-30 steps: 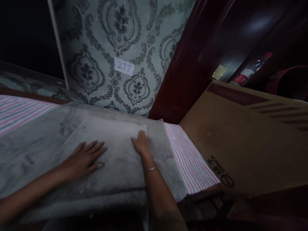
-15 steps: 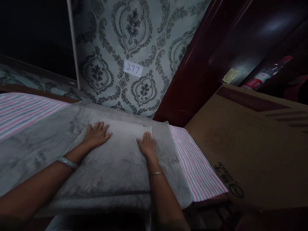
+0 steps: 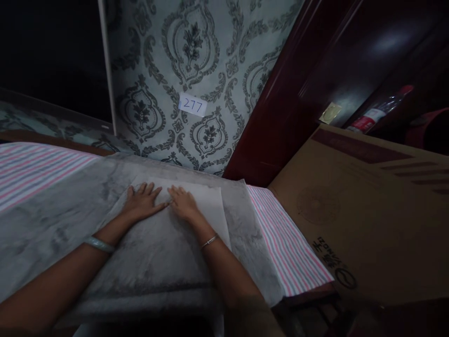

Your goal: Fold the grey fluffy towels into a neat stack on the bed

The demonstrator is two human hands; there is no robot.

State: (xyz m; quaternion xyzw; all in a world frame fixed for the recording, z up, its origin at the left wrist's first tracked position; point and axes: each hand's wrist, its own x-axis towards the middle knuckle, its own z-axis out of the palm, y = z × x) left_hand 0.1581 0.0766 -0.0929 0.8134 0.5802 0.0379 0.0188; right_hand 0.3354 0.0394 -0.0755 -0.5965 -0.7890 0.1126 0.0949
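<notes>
A grey mottled piece of plush fabric (image 3: 157, 257) lies flat in front of me, with a smooth whitish panel (image 3: 206, 201) at its far end. My left hand (image 3: 142, 203) rests on the far left part of this panel, palm down and fingers spread. Just right of it, my right hand (image 3: 183, 203) lies flat with fingers stretched out, their tips close to my left thumb. Both hands press on the surface and hold nothing. Under the panel, more grey plush (image 3: 242, 220) reaches out to the left and right.
Pink, grey and white striped cloth (image 3: 291, 238) covers the table on both sides. A large cardboard box (image 3: 368, 224) stands at the right, with a plastic bottle (image 3: 375, 114) behind it. A dark screen (image 3: 52, 56) and a paper label marked 277 (image 3: 192, 104) are at the wall.
My right hand has moved left across the whitish panel, from its right edge to beside my left hand. The left hand has stayed in about the same place.
</notes>
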